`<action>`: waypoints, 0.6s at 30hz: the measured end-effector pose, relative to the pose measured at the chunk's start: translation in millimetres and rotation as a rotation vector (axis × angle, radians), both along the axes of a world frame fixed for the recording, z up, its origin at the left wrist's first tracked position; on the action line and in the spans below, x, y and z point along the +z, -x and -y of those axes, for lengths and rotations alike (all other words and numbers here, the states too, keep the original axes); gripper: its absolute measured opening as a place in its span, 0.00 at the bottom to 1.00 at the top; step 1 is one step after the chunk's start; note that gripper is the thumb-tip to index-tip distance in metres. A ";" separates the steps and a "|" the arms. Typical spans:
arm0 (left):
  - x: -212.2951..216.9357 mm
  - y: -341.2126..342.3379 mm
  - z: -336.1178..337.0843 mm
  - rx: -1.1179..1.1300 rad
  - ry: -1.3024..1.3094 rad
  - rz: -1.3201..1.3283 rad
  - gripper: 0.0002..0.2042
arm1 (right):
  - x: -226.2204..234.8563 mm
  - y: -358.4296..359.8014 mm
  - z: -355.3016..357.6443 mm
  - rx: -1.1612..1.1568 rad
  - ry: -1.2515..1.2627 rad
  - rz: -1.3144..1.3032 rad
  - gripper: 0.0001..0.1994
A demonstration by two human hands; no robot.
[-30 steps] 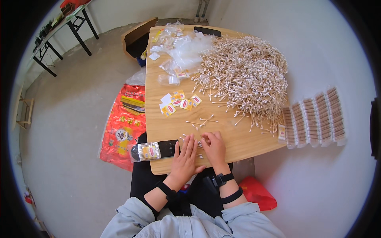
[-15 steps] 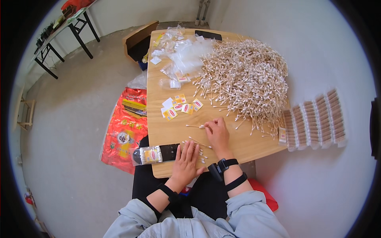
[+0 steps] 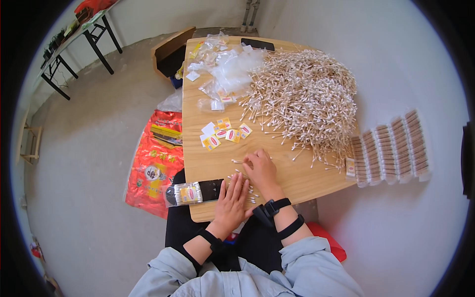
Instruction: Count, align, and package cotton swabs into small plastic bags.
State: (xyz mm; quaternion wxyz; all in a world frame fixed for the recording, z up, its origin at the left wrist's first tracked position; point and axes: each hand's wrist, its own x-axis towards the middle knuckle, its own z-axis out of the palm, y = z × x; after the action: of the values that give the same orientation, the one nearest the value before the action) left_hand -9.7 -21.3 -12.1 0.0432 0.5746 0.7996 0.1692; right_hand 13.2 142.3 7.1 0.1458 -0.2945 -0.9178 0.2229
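My left hand [image 3: 230, 202] lies flat near the table's front edge, fingers stretched out over several loose cotton swabs [image 3: 252, 198] that stick out beside it. Under its fingertips ends a black strip [image 3: 212, 189], which carries a clear bag of cotton swabs with a yellow label card [image 3: 188, 193]. My right hand [image 3: 262, 172] is just to the right and farther in, fingers bent and pinched at a single cotton swab [image 3: 237, 161]; its fingertips partly hide that swab. Beyond the hands lie several yellow-and-white label cards [image 3: 232, 135].
A big heap of cotton swabs [image 3: 311, 94] covers the table's far right. Clear plastic bags [image 3: 232, 72] and a black phone-like slab [image 3: 257, 44] lie at the back. Filled swab packs [image 3: 388, 148] line the right edge. A red bag [image 3: 157, 168] hangs at the left.
My right hand has shifted a little left and nearer to my left hand, covering more of the single swab. My left hand stays put. The view has moved slightly.
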 end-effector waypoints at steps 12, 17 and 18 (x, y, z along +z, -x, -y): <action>16.0 14.4 -10.3 0.044 0.070 0.045 0.54 | 0.0 -67.0 23.4 -0.194 0.260 -0.138 0.09; 3.2 20.3 -13.0 0.007 0.051 0.033 0.53 | -12.4 -70.0 30.5 -0.164 0.234 -0.217 0.08; 2.5 19.8 -12.6 0.012 0.046 0.032 0.53 | -12.1 -71.4 30.4 -0.142 0.225 -0.221 0.08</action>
State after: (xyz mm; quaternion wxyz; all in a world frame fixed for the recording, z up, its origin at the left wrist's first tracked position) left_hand -29.5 -8.7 -9.6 0.0682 0.5660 0.8058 0.1605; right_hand 84.6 112.0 -4.9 0.2272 -0.3470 -0.8422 0.3445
